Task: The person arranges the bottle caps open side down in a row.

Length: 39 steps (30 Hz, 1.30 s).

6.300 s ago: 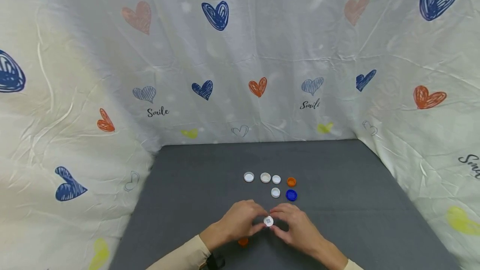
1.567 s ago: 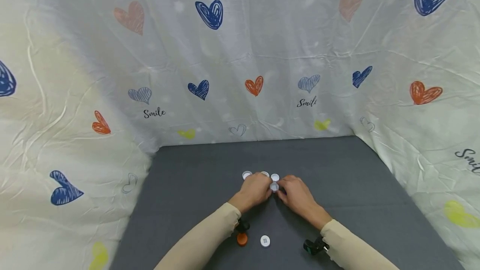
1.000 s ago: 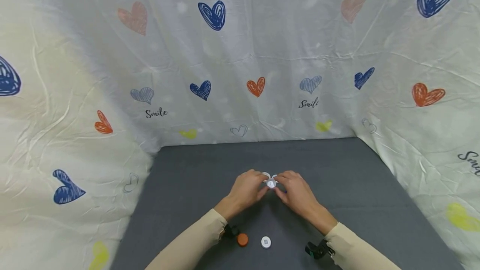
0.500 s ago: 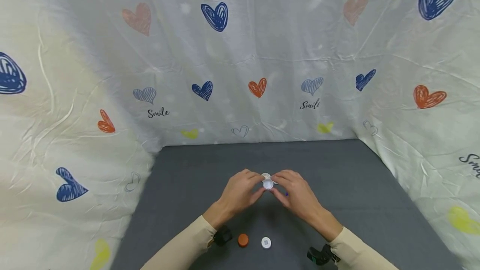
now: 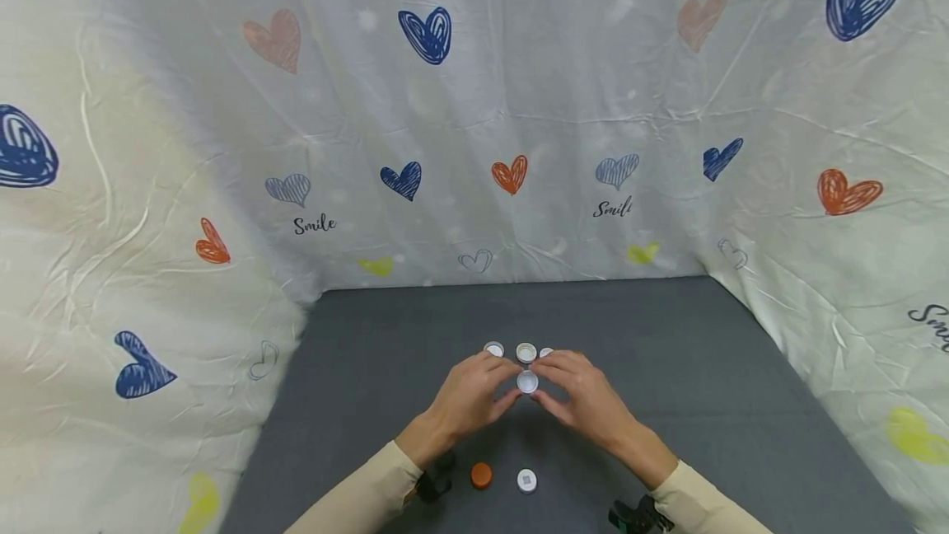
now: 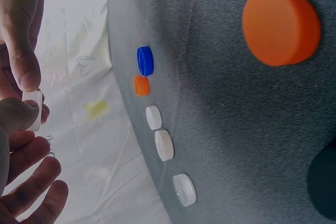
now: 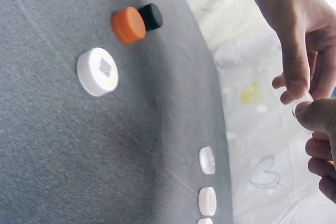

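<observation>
In the head view my left hand (image 5: 467,395) and right hand (image 5: 589,402) meet over the mid table. Together they pinch a small round white bottle cap (image 5: 527,382) between thumbs and fingertips, its pale round face toward the head camera. Both wrist views show the cap edge-on and off the table; there the left thumb presses one side of the cap (image 6: 34,109). Nearer the person lie an orange cap (image 5: 481,475) and a white cap with a grey square mark (image 5: 526,480). A black cap (image 7: 151,17) stands beside the orange one in the right wrist view.
Behind the hands sit three whitish caps (image 5: 526,352). An orange cap (image 6: 141,85) and a blue cap (image 6: 145,61), seen in the left wrist view, are hidden behind the right hand in the head view. A heart-printed curtain (image 5: 445,245) borders the grey table.
The square-marked white cap, held in the oldest frame, now lies on the near table. Both hands have since taken another white cap from among the far caps and brought it slightly left and nearer.
</observation>
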Each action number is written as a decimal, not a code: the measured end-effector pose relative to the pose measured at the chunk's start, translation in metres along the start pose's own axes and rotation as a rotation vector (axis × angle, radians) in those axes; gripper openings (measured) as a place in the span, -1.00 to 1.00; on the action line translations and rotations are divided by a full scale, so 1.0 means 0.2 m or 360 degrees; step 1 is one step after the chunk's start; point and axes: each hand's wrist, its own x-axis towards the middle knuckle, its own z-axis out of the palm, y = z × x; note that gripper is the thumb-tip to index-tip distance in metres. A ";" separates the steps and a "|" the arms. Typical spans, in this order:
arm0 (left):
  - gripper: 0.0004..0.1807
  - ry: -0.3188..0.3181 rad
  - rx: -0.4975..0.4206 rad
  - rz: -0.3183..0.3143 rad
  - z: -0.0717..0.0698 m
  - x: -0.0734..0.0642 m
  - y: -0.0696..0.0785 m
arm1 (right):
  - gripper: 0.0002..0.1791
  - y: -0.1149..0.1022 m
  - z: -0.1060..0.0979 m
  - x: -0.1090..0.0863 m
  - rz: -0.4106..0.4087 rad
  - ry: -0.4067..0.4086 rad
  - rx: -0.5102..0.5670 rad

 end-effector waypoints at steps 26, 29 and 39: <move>-0.64 0.0267 0.0068 0.0194 0.01 -0.05 0.00 | -0.71 -0.04 -0.02 0.01 0.0110 -0.0044 0.0068; -0.67 0.0274 0.0074 0.0188 0.01 -0.05 -0.01 | -0.71 -0.05 -0.03 0.01 0.0121 -0.0048 0.0084; -0.77 0.0090 -0.0154 -0.0071 0.03 -0.07 -0.04 | -0.62 -0.02 -0.04 0.01 -0.0019 0.0020 0.0022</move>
